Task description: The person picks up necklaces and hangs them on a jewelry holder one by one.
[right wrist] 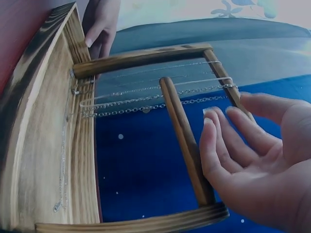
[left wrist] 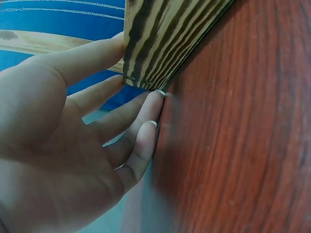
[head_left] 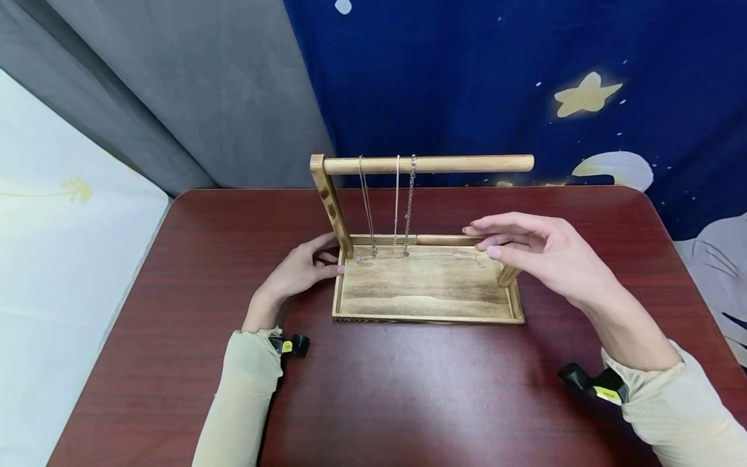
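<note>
**Wooden stand (head_left: 331, 201) upright; chains in order**

It sits on the surface (head_left: 408, 389), necklaces (head_left: 410, 201) draped over the upper rod (head_left: 473, 164). Left hand (head_left: 299, 267): fingers extended, touching the tray (head_left: 426, 319) at its end. Right hand (head_left: 557, 253): spread in a loose curve beside the lower rod (head_left: 449, 240), nothing visibly pinched. Assessment: frame stiff, probably light, best held by the tray's end walls; chains limp, slippery, delicate, prone to tangling, best lifted just below the upper rod.

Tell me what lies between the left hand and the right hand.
The head view shows the stand there, necklaces hanging from its bar and a chain lying in its tray.
</note>
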`<state>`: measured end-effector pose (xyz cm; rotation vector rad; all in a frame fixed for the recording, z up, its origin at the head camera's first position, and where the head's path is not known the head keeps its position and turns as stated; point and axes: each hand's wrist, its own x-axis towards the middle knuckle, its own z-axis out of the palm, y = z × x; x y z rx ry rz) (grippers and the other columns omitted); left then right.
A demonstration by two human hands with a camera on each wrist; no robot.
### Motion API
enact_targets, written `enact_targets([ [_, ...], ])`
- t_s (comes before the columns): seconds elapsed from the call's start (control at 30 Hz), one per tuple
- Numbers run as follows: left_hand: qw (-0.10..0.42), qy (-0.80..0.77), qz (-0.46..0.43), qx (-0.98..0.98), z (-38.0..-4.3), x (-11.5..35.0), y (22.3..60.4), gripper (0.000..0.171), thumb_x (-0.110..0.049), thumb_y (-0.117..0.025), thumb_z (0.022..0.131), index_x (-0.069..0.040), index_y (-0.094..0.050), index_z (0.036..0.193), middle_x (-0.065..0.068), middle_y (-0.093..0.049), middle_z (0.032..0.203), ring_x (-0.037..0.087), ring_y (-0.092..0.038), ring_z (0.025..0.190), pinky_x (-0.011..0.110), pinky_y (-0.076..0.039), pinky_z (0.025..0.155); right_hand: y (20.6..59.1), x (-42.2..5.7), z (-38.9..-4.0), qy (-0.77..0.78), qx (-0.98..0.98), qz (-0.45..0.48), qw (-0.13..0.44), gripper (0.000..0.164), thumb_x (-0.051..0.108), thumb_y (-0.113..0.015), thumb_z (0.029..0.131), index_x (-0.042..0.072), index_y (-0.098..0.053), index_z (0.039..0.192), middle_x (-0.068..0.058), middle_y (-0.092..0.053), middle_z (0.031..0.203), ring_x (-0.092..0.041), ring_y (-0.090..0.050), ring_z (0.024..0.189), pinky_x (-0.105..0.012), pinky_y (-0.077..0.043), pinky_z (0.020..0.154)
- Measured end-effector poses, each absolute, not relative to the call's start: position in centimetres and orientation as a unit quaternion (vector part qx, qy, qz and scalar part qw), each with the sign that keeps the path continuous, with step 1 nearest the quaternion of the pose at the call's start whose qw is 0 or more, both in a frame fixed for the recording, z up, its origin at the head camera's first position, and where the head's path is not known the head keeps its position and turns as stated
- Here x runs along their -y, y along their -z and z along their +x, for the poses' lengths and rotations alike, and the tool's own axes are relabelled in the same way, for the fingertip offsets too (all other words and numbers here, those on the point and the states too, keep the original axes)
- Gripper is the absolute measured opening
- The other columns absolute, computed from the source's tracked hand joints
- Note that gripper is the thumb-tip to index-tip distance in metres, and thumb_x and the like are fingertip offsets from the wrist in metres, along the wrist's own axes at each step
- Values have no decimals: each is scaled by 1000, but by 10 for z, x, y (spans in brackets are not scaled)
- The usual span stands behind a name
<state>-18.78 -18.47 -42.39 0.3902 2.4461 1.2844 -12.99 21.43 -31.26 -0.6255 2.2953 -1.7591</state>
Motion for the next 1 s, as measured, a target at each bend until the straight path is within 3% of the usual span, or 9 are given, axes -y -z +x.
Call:
enact_targets([
  [0.27,175,-472,138,-853,-189,184,424,73,-12,-75,90,-9,-38,153,9,-49,148,26,-61,111,28,-51,84,320,-218,-124,569,-786,-214,113,33,4,-64,97,6,-65,129,-9,-68,122,-20,-67,107,-25,-53,87],
  [0.7,177,-474,138,-852,-189,186,428,73,-11,-74,90,-7,-37,153,11,-48,148,28,-60,113,35,-49,89,350,-210,-121,562,-785,-215,148,34,6,-66,96,12,-66,129,-7,-68,124,-19,-65,108,-27,-54,85],
  [1.0,180,-472,138,-852,-190,185,427,74,-12,-74,91,-7,-35,154,11,-47,149,28,-60,113,31,-49,88,360,-205,-124,553,-794,-195,158,33,11,-69,95,12,-67,128,-4,-69,120,-24,-65,107,-27,-54,83],
])
